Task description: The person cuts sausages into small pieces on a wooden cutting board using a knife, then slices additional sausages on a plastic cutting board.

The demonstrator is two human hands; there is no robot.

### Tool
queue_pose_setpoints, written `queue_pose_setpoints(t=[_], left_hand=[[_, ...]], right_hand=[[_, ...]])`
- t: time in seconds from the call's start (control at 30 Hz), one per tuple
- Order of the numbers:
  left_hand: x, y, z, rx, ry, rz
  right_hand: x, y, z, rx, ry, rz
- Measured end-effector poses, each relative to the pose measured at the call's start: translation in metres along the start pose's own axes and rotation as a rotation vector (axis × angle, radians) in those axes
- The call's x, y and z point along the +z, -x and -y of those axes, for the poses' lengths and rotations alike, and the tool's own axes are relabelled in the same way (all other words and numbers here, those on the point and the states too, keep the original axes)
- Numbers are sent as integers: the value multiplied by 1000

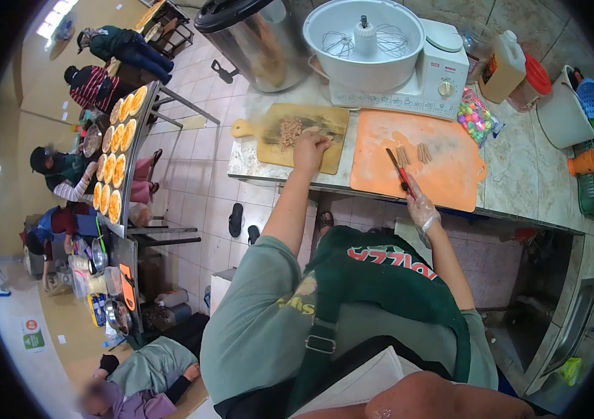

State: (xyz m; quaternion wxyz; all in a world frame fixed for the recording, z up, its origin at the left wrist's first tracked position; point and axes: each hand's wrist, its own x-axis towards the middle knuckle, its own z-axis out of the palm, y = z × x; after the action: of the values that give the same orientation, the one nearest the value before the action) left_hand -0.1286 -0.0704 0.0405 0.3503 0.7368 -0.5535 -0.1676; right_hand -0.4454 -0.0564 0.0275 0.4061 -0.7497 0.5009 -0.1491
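My left hand (312,149) is over the wooden cutting board (277,159), its fingers curled together beside a heap of small chopped pinkish-brown pieces (289,130). Whatever those fingers hold, if anything, is hidden. In a clear plastic glove, my right hand (422,211) grips a knife (403,174) with a red and black handle. Its dark blade points away from me over the orange cutting board (443,188). Two small groups of thin, pale brown strips, resembling cut sausage, lie there: one strip bundle (402,155) by the blade, another strip bundle (424,153) to its right.
Behind the boards stand a white mixer (381,87) with whisks and a large metal container (258,49). A bag of colourful sweets (477,115), an oil jug (503,68) and a white bucket (559,105) are rightward. Several people work left, around a table of flat pizzas (117,167).
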Motion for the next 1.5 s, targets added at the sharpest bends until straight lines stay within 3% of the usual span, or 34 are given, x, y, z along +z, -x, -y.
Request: queue_pose_setpoints(t=[0.07,0.1,0.17,0.23,0.5,0.57,0.63,0.7,0.8,0.83,0.9,1.03,1.33,1.4,1.5], left_hand=[[1,-5,3,353,-201,-197],[0,-7,-1,357,-199,-195],[-2,-9,-9,190,-332,-22],[1,-14,-4,165,-346,-1],[5,-24,-22,-25,-320,243],[26,-19,-37,-141,80,226],[75,-19,-24,-292,514,351],[100,-11,-51,-283,537,466],[123,1,-81,-217,453,456],[126,4,-86,-214,455,464],[124,10,-104,-122,202,211],[115,11,-110,-79,114,189],[123,9,-97,-226,139,270],[122,12,-104,-415,334,252],[132,13,-99,-438,433,171]], right_hand=[[-2,0,-2,108,6,35],[-4,1,-7,73,-3,-4],[-8,2,-9,44,-13,-46],[-17,3,-4,186,-27,-31],[-20,12,-10,139,-76,-110],[-18,15,-6,127,-78,-125],[-13,15,-4,148,-74,-145],[-1,14,-9,94,-102,-193],[9,12,-7,39,-101,-254],[11,13,-5,108,-90,-218],[16,13,-1,122,-62,-223],[9,13,21,276,-32,-94],[15,11,24,250,34,-114],[16,12,23,256,52,-103],[16,16,27,254,81,-91]])
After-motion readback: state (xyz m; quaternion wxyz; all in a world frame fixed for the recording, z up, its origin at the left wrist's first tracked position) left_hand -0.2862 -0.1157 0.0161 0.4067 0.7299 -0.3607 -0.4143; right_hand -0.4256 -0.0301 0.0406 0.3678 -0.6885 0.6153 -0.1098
